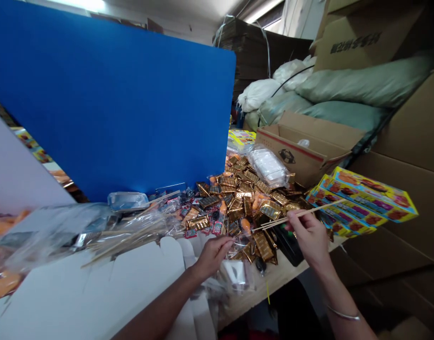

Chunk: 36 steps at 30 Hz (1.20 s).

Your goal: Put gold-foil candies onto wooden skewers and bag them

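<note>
A blue board [107, 104] stands behind the wooden surface [270, 288], which carries printed yellow boxes [362, 200] and a heap of gold-wrapped sweets [238, 198]. Over the heap, the right hand [309, 236] has its grip clamped on thin wooden sticks [298, 216] (a small bundle), while the left hand [213, 257] pinches a clear plastic bag [139, 231].
</note>
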Motion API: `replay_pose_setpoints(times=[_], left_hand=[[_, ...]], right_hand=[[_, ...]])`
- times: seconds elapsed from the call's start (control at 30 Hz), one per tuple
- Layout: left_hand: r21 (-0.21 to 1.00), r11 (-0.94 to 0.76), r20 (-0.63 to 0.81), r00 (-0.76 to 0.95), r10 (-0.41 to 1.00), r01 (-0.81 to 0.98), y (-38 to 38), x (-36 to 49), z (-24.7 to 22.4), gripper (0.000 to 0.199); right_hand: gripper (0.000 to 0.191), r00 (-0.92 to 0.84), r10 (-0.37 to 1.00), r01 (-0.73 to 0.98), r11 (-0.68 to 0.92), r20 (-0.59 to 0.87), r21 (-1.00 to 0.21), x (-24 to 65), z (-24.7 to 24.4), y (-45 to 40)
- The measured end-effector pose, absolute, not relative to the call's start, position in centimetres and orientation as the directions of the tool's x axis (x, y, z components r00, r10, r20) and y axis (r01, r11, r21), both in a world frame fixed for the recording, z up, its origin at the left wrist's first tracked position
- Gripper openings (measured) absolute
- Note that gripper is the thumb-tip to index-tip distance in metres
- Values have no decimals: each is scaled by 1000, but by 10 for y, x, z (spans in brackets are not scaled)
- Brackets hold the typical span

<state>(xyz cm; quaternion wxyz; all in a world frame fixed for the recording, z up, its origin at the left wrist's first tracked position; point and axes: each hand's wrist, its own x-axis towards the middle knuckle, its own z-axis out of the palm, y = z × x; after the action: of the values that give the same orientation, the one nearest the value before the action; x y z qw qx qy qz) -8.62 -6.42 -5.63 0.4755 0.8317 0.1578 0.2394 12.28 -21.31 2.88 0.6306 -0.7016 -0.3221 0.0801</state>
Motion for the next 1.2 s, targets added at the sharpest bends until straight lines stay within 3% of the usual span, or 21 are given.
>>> replay_pose_setpoints(times=[0.17,0.37,0.67,0.87,1.0,1.13,1.2], left_hand=[[870,-491,233,844,483,40,-64,-86,-54,37],[891,-453,220,854,471,20,-64,-87,-55,38],[916,-402,169,886,431,21,-62,-88,-41,43],[922,-384,130,894,429,50,-64,-89,-31,42],[932,-359,126,895,428,41,-63,-90,-25,43],[930,-365,144,879,455,37,-60,-93,-19,42],[930,-366,143,877,459,40,-58,-94,-16,43]], right_hand=[[32,681,709,248,13,184,-969,113,19,-202],[34,647,750,141,64,140,-988,93,9,-183],[31,509,855,118,45,99,-992,57,-17,-175],[33,627,774,-98,182,81,-978,56,-7,-175],[34,485,870,41,83,92,-996,53,-3,-178],[51,587,803,76,66,99,-995,55,-1,-185],[48,514,854,104,27,77,-994,54,-3,-183]])
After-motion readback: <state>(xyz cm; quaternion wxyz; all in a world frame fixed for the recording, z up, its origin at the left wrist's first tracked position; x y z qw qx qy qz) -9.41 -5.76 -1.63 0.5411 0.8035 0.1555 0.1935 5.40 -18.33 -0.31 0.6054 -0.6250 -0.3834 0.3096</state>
